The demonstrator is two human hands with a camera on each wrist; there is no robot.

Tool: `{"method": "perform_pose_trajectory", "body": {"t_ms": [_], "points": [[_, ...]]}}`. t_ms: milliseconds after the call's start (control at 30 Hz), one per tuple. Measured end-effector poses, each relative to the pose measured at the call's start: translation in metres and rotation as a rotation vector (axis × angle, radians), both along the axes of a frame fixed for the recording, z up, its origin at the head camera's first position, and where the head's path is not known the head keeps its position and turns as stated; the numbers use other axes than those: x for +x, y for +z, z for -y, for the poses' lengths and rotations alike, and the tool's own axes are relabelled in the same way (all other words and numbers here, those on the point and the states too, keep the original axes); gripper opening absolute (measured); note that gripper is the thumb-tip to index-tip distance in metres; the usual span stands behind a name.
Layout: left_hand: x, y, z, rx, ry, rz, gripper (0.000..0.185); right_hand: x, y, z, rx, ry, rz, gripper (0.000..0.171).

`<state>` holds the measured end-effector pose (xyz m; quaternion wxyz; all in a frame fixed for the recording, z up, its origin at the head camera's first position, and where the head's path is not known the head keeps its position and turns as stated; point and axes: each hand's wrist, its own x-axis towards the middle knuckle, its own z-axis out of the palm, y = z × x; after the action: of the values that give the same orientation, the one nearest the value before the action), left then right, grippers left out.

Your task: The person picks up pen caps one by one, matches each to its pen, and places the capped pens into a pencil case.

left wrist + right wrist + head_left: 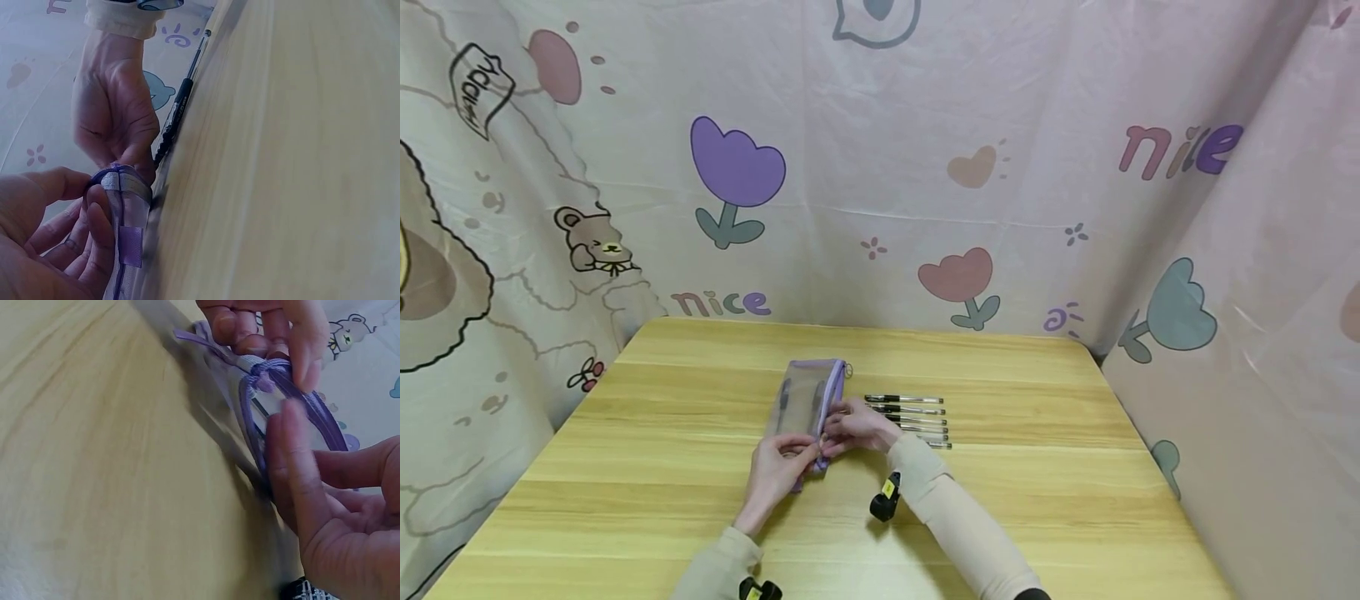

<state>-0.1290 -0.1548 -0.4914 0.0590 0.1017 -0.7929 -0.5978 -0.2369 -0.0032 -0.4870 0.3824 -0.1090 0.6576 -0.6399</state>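
Observation:
A see-through mesh pencil case point(797, 387) with purple trim lies on the table, dark pen-like shapes showing through its side. My left hand point(781, 468) pinches the near end of its zip edge between thumb and fingers. At the same edge is my right hand point(856, 425), its fingers curled around one side of the mouth. The right wrist view shows the purple zip point(322, 419) parted into a gap, with right fingertips point(292, 422) at it. Several black-gripped clear gel pens point(917, 409) lie in a row just right of the case, partly hidden by the right hand.
The wooden table point(1037, 500) extends around the hands on all sides. A printed curtain point(865, 167) hangs behind it and along both sides. Black wrist cameras point(885, 498) are strapped near the sleeves. A ring pull point(848, 370) hangs at the case's far corner.

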Motion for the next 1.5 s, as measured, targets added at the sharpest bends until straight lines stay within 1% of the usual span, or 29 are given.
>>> {"method": "perform_pose_trajectory", "body": {"t_ms": [133, 300, 400, 567, 633, 733, 900, 1033, 1133, 1267, 1400, 1500], "points": [[-0.001, 0.0, 0.0, -0.015, 0.001, -0.017, 0.014, 0.0, -0.001, -0.002, 0.005, 0.02, -0.02, 0.044], [-0.001, 0.0, 0.0, -0.008, 0.008, -0.027, 0.014, 0.003, -0.002, -0.011, -0.022, -0.013, -0.031, 0.047], [0.0, 0.0, 0.001, 0.008, 0.011, -0.023, 0.014, 0.008, -0.002, -0.021, -0.039, -0.032, -0.042, 0.048], [0.0, 0.0, 0.002, 0.028, 0.017, -0.018, 0.015, 0.017, 0.0, -0.043, -0.074, -0.038, -0.052, 0.051], [0.0, -0.001, 0.002, 0.029, 0.015, -0.017, 0.015, 0.021, 0.001, -0.053, -0.083, -0.038, -0.073, 0.052], [0.0, -0.001, 0.002, 0.023, 0.01, -0.019, 0.015, 0.025, 0.0, -0.067, -0.077, -0.058, -0.13, 0.053], [0.0, -0.001, 0.003, 0.009, -0.001, -0.028, 0.015, 0.032, 0.001, -0.088, -0.026, -0.09, -0.266, 0.055], [0.0, -0.001, 0.002, 0.014, -0.01, -0.021, 0.015, 0.037, 0.0, -0.104, 0.007, -0.106, -0.37, 0.053], [0.0, -0.002, 0.002, 0.025, -0.015, -0.007, 0.015, 0.039, -0.004, -0.115, 0.023, -0.121, -0.441, 0.049], [0.0, -0.002, 0.002, 0.036, -0.019, 0.001, 0.016, 0.041, -0.008, -0.127, 0.061, -0.165, -0.514, 0.046], [0.0, -0.002, 0.002, 0.04, -0.017, 0.0, 0.016, 0.039, -0.012, -0.138, 0.099, -0.213, -0.576, 0.047], [0.0, -0.003, 0.002, 0.046, -0.018, 0.003, 0.017, 0.039, -0.015, -0.146, 0.105, -0.241, -0.608, 0.048]]}}
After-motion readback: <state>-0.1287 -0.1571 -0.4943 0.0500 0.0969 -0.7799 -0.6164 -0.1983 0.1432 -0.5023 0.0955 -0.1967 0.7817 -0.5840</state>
